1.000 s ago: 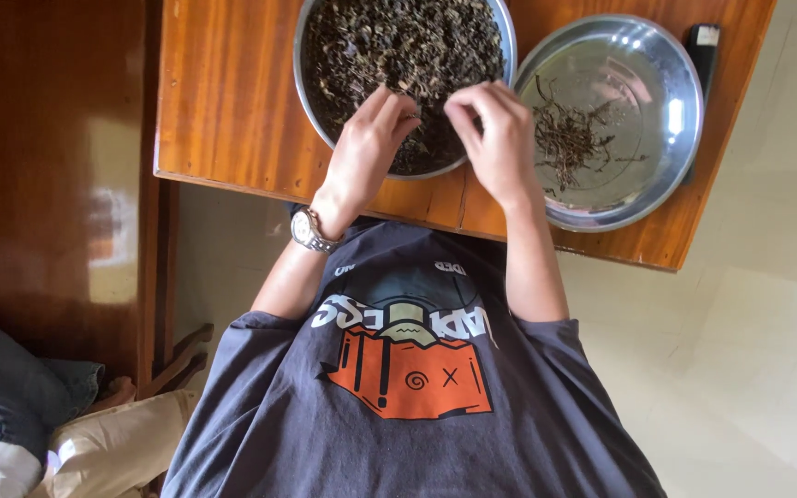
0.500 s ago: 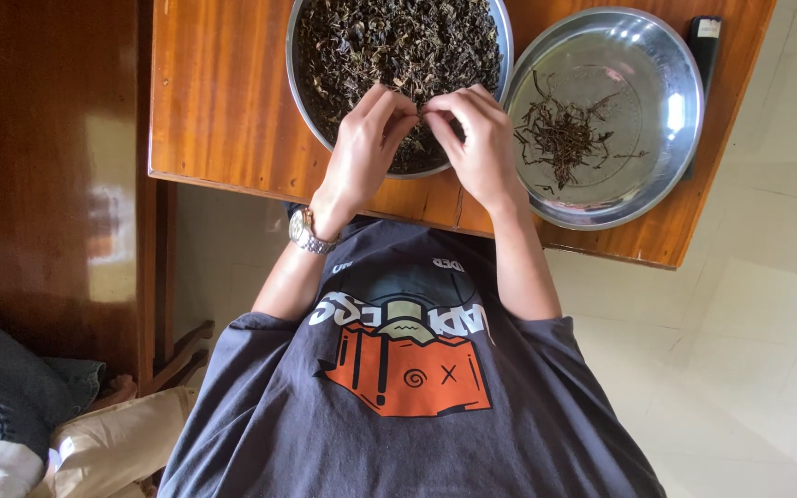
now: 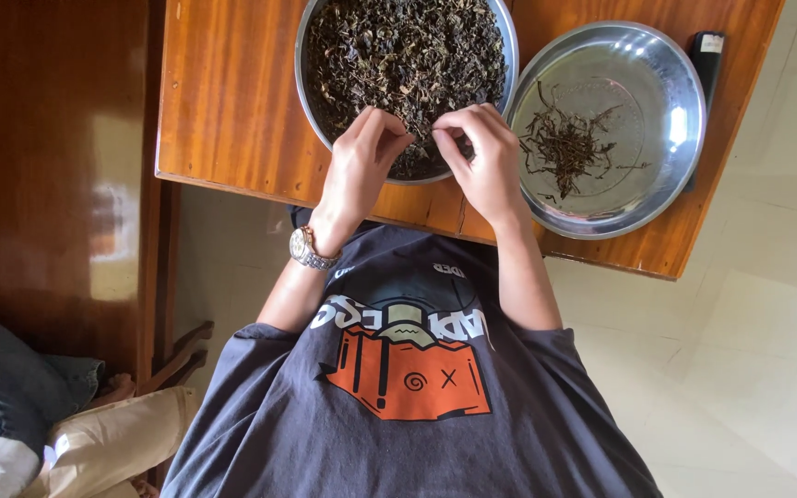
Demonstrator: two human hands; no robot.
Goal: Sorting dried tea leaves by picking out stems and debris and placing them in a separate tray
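Dried dark leaves (image 3: 398, 55) fill a round metal bowl (image 3: 304, 83) standing on the wooden desk (image 3: 232, 101), close to its near edge. Both hands work at the near rim of this bowl, over the leaves.

Left hand (image 3: 362, 166): fingers curled and drawn together, tips resting in the leaves; whether they pinch a piece cannot be told. A metal wristwatch (image 3: 309, 249) sits on that wrist.

Right hand (image 3: 486, 161): fingers bent inward, thumb and forefinger closed together at the tips just beside the left hand; anything held between them is too small to make out.

Just beside the bowl, on the right, stands a second metal dish (image 3: 666, 175), rims nearly touching. It holds a small heap of dark stems (image 3: 565, 143) on otherwise bare metal. A slim black object (image 3: 707, 55) lies at the far side of this dish, partly hidden.

The person wears a grey printed shirt (image 3: 398, 406). Pale tiled floor (image 3: 749, 369) shows beneath the desk.
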